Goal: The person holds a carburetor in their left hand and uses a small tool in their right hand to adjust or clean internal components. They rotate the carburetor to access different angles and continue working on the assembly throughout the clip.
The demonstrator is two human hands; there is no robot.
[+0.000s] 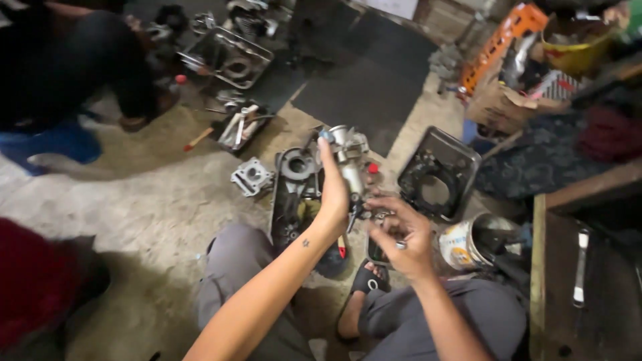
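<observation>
My left hand [333, 190] holds up a silver metal engine part [348, 152], something like a carburettor, gripped from its left side with the fingers stretched along it. My right hand [401, 235] is just below and to the right, its fingers pinched on a small metal piece [400, 245] close to the lower end of the part. I am squatting, with my grey trouser knees and a black sandal [369, 277] below the hands.
On the concrete floor lie a dark engine casing [294, 194], a silver cylinder block [252, 177], a black tray with a gasket [438, 172], a tin can [468, 242], trays of tools [237, 128] and a metal pan [227, 57]. Another person crouches top left [73, 73]. Cluttered boxes [508, 73] stand right.
</observation>
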